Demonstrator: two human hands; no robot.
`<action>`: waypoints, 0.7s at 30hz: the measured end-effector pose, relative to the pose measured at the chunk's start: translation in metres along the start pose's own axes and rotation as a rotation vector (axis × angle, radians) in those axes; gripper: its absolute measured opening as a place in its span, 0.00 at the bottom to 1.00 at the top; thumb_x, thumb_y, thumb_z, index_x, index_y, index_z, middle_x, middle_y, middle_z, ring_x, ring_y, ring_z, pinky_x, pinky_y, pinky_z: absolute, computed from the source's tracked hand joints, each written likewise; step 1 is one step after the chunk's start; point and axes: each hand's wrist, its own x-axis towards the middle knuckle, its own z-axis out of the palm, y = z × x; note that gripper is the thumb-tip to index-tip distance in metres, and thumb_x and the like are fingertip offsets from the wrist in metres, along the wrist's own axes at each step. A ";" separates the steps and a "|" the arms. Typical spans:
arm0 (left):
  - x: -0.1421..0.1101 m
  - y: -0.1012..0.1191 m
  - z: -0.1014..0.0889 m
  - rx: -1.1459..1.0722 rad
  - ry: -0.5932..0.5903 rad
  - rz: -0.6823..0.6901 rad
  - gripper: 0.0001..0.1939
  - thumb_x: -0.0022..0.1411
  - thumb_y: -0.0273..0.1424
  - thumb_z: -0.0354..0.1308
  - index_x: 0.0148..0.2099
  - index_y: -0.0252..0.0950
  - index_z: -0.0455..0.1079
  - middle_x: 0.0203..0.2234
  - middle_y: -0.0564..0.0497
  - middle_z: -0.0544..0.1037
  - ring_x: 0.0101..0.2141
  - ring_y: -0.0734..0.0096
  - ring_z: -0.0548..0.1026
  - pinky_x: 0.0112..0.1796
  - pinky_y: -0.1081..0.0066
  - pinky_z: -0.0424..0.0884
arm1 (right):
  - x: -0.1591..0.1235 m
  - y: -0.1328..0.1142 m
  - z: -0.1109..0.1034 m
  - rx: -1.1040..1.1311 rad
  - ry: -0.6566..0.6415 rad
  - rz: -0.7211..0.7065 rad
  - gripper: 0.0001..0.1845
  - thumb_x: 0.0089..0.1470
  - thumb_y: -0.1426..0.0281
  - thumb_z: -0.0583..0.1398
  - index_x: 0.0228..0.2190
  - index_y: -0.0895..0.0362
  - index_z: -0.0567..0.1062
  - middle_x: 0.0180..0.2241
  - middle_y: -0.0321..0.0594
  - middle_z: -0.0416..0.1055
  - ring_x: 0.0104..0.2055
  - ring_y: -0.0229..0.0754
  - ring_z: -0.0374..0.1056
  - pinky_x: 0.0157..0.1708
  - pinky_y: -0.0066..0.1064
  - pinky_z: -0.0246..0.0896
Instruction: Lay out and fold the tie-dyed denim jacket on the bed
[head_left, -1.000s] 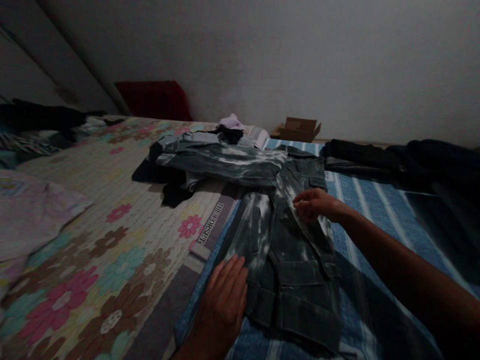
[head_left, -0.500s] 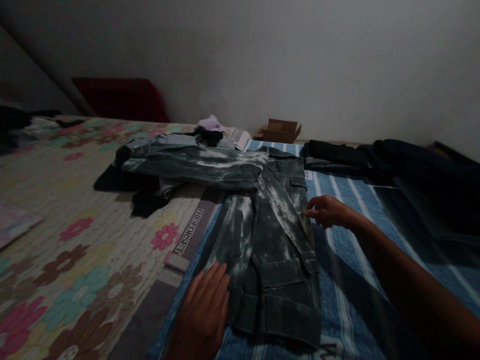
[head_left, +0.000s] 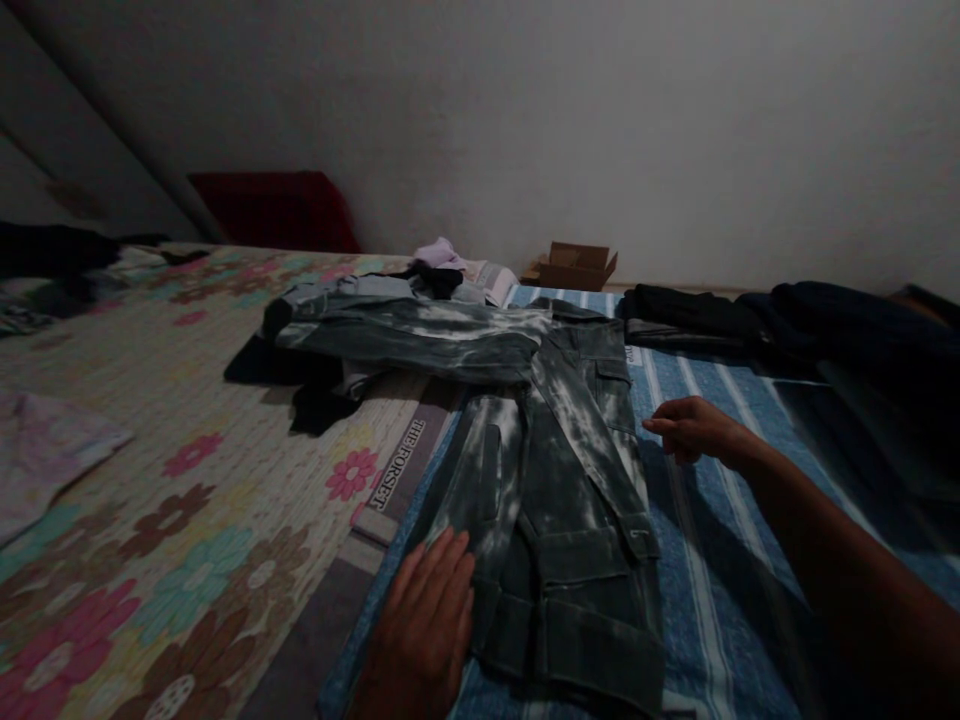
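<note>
A grey bleach-washed pair of cargo trousers (head_left: 555, 480) lies spread on a blue striped sheet (head_left: 712, 560), one leg stretched away to the left over other clothes. My left hand (head_left: 427, 625) rests flat on the near left edge of the trousers, fingers together and stretched out. My right hand (head_left: 690, 428) hovers just right of the trousers, above the blue sheet, fingers loosely curled with nothing in them.
A flowered sheet (head_left: 172, 470) covers the bed's left side. Dark and pale garments (head_left: 322, 370) are heaped under the trouser leg. Dark clothes (head_left: 795, 325) lie at the far right. A small cardboard box (head_left: 576, 265) and a red object (head_left: 274, 210) stand by the wall.
My right hand has slid off the trousers' right edge and moved right, clear of the cloth. My left hand stays pressed on the near left edge. The view has shifted slightly.
</note>
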 end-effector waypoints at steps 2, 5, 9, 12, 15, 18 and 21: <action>-0.001 0.000 0.001 -0.002 -0.004 0.000 0.15 0.65 0.22 0.46 0.49 0.29 0.70 0.48 0.41 0.76 0.52 0.60 0.71 0.53 0.59 0.65 | -0.001 0.003 -0.004 0.031 0.001 0.005 0.17 0.51 0.56 0.61 0.24 0.57 0.69 0.19 0.35 0.69 0.18 0.34 0.64 0.18 0.24 0.57; -0.001 -0.002 0.001 -0.004 -0.003 0.011 0.15 0.65 0.22 0.46 0.49 0.29 0.70 0.48 0.40 0.76 0.52 0.60 0.71 0.54 0.58 0.64 | -0.008 0.007 -0.004 0.067 0.015 0.004 0.17 0.52 0.56 0.60 0.23 0.57 0.68 0.18 0.35 0.68 0.17 0.34 0.63 0.17 0.25 0.56; -0.002 -0.006 0.001 -0.012 0.002 0.049 0.15 0.65 0.23 0.47 0.49 0.29 0.70 0.48 0.40 0.76 0.53 0.60 0.71 0.57 0.60 0.61 | -0.035 0.008 0.013 0.056 -0.143 -0.062 0.18 0.51 0.55 0.60 0.24 0.57 0.68 0.16 0.32 0.65 0.16 0.32 0.60 0.17 0.24 0.53; -0.004 -0.012 0.004 -0.015 0.014 0.069 0.15 0.63 0.22 0.48 0.50 0.29 0.70 0.48 0.40 0.76 0.53 0.60 0.71 0.58 0.60 0.59 | -0.061 0.009 0.037 0.038 -0.289 -0.099 0.19 0.51 0.53 0.60 0.27 0.57 0.70 0.16 0.32 0.64 0.17 0.32 0.60 0.16 0.23 0.51; -0.006 -0.017 0.009 -0.019 0.027 0.092 0.16 0.62 0.22 0.49 0.51 0.30 0.69 0.49 0.41 0.76 0.53 0.61 0.71 0.59 0.61 0.58 | -0.079 0.013 0.062 0.063 -0.286 -0.109 0.19 0.52 0.54 0.60 0.23 0.57 0.68 0.18 0.33 0.65 0.18 0.31 0.61 0.16 0.22 0.50; -0.008 -0.020 0.011 -0.023 0.022 0.113 0.17 0.62 0.23 0.49 0.51 0.30 0.69 0.49 0.41 0.76 0.54 0.62 0.70 0.60 0.62 0.56 | -0.086 0.015 0.080 0.170 -0.229 -0.021 0.17 0.52 0.57 0.60 0.22 0.56 0.64 0.16 0.30 0.61 0.17 0.32 0.59 0.15 0.23 0.49; -0.009 -0.022 0.011 -0.017 0.011 0.114 0.17 0.62 0.24 0.49 0.52 0.32 0.70 0.49 0.43 0.76 0.54 0.63 0.70 0.60 0.63 0.57 | -0.092 0.010 0.093 0.274 -0.125 -0.012 0.16 0.52 0.60 0.58 0.21 0.55 0.62 0.15 0.29 0.58 0.16 0.32 0.56 0.16 0.24 0.48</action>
